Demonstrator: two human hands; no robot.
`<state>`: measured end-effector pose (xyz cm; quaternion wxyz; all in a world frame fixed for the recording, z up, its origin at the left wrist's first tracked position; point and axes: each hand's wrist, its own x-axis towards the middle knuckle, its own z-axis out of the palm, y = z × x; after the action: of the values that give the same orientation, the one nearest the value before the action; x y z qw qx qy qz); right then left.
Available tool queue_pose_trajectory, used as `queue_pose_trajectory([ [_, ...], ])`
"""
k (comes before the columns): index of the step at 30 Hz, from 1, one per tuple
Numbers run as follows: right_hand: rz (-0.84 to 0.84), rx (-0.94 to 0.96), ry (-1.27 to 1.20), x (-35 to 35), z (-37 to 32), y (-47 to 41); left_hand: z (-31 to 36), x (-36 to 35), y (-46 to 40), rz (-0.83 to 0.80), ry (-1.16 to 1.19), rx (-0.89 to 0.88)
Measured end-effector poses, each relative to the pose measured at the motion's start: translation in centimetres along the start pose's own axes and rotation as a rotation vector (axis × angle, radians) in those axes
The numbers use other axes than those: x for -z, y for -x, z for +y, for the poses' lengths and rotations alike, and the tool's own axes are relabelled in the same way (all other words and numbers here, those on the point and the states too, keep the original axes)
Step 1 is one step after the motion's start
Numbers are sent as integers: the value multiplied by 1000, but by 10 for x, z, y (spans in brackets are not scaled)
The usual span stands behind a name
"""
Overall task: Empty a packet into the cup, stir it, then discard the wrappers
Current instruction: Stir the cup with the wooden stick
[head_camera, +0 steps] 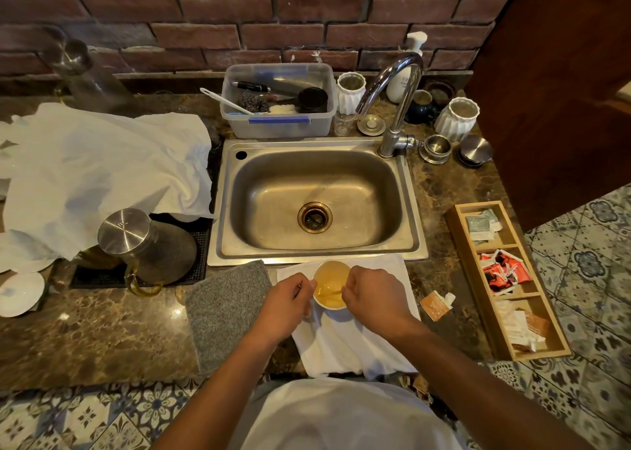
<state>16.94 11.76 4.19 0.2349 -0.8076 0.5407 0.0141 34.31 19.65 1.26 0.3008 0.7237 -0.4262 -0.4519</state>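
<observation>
Two hands, left (290,301) and right (370,296), are curled at the cup (332,285), apparently for stirring; what is gripped cannot be told.

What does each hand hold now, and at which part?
The left hand steadies the cup at its rim. The right hand seems to pinch a thin stirrer by its upper end; it is blurred.
</observation>
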Motion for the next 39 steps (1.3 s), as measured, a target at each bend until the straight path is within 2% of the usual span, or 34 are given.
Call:
queue_pose_trajectory([
  [7,53,71,137,7,5,-6,0,1,0,-4,-23,11],
  [16,122,100,85,-1,-12,-17,-1,-1,1,-14,27,20],
  [21,13,101,51,-8,-19,-6,-3,-2,2,-10,38,27],
  [29,-144,85,218,14,-12,-6,-4,-3,1,-1,28,3],
  [39,15,63,228,9,-8,-16,-5,-4,1,8,51,-3],
])
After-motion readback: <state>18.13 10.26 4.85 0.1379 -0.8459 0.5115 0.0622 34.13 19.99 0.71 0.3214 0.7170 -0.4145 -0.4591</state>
